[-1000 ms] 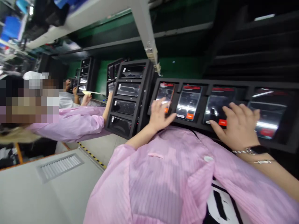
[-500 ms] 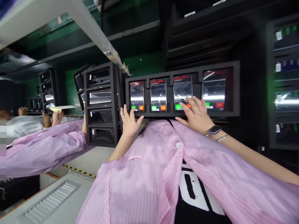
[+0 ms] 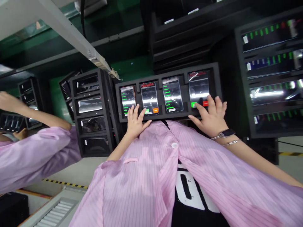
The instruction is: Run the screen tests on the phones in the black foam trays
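Left hand (image 3: 136,123), fingers splayed and empty, at lower edge of black foam phone rack (image 3: 182,73). Right hand (image 3: 210,119), fingers equally open, over rectangular glass smartphone (image 3: 199,84) at right end.

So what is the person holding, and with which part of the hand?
Nothing looks held. The left hand and right hand are both open, with fingertips at the bottom of the phones in the black rack.

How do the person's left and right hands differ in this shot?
The right hand wears a black-faced watch and thin bracelet, while the left hand has a bare wrist. The right hand covers the lower edge of the rightmost phone; the left hand reaches the second phone from the left. Both hands are open, fingers spread.
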Available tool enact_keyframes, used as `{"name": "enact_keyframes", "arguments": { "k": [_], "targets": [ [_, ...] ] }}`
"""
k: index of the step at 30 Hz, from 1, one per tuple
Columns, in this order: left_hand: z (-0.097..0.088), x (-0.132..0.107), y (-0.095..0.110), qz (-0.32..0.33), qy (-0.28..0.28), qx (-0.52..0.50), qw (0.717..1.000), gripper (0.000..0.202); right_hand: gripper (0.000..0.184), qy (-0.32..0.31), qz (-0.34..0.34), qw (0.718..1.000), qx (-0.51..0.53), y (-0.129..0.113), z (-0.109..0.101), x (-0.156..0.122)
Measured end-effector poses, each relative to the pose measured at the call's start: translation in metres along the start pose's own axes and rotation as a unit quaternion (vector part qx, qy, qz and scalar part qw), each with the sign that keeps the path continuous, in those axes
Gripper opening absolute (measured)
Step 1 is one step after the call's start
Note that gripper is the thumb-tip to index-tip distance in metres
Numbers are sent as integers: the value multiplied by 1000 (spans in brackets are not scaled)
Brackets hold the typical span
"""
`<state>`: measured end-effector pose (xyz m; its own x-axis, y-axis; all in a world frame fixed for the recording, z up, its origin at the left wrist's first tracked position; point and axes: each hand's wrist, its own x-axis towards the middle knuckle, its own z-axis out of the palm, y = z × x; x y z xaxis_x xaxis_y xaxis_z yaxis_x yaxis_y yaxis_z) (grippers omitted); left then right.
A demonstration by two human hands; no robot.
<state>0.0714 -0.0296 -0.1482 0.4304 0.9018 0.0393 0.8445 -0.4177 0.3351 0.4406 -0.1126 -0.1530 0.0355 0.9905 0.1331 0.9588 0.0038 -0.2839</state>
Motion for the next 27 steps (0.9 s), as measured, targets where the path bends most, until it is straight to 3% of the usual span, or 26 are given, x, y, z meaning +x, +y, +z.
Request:
{"name": "enact_keyframes", "arguments": {
  "k": [7, 13, 27],
  "targets": [
    [3, -2, -2, 4, -1, -11, 1000, 72, 77, -26, -21, 999, 41, -12, 0, 9],
    [-3, -1, 6, -21, -16, -4, 1000, 83, 71, -50, -63, 995, 63, -32, 7, 21],
    [-10, 12, 19, -54, -32, 6, 998, 64, 65, -29, -191, 978, 81, -56, 22, 31]
  ]
}}
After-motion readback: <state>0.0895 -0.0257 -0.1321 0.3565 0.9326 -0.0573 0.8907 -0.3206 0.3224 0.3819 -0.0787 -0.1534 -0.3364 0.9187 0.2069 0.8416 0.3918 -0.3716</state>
